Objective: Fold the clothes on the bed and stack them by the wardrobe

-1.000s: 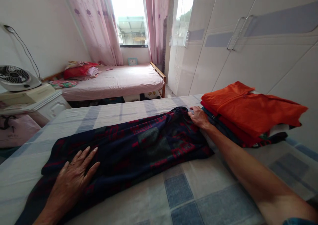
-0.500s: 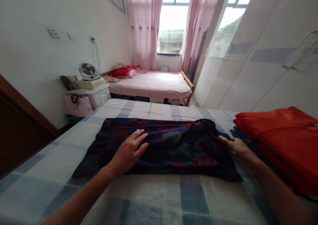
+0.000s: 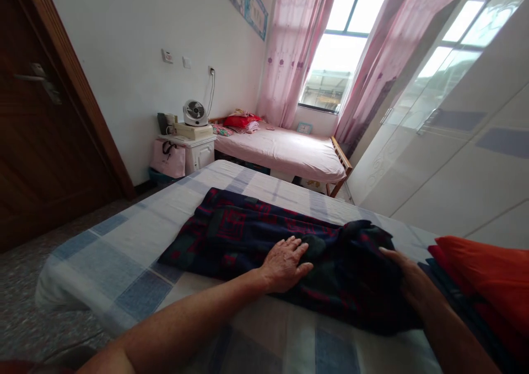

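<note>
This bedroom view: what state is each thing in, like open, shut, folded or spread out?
Dark cloth: laid out lengthwise, bunched toward its right end.
Left hand: open, resting on the dark cloth.
Right hand: at the dark cloth's right end; grip unclear.
Clothes pile: folded and stacked.
Curtains: parted.
Wardrobe: visible doors shut.
Door: appears shut.
Fan: upright; running or not, unclear.

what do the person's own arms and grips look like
The left arm and right arm are bare as far as they show, no sleeves in view. The left grip is an ungloved hand, no ring or watch visible. The right grip is ungloved too; its finer details are dim.
</note>
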Demonstrator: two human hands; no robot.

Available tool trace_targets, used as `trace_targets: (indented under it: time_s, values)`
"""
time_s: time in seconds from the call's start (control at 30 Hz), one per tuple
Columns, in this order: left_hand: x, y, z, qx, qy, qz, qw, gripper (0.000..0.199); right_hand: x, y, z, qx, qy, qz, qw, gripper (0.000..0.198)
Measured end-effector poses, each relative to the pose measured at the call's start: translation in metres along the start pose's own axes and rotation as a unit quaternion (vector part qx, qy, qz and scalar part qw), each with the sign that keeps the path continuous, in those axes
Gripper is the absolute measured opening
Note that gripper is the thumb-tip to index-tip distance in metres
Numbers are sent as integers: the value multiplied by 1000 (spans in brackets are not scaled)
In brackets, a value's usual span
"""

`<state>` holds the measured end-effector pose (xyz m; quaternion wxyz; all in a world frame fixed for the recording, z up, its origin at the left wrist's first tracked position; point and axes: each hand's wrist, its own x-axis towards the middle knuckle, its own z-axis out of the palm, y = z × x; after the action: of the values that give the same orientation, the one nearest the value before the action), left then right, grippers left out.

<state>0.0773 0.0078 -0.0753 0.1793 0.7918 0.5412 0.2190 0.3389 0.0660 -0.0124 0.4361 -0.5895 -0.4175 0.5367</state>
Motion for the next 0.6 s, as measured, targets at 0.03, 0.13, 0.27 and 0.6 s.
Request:
trace_targets:
  time_s: [0.03,0.13,0.27,0.6]
  values:
    - [0,1,-4,-8,-7,0,1000,61,-5,-15,14,43,5,4,999,24]
    - [-5,3,-23,-30,-26,3,999,64,-17,-57,73,94,-30,-82,992,25]
    - [-45,-3,-63,-38,-1,-2,999,55,-34,-85,182,74,-174,-220,957,29]
    - [-208,-61,-74,-589,203,-341,704,44,-5,-41,303,-398,-239,-362,809,51]
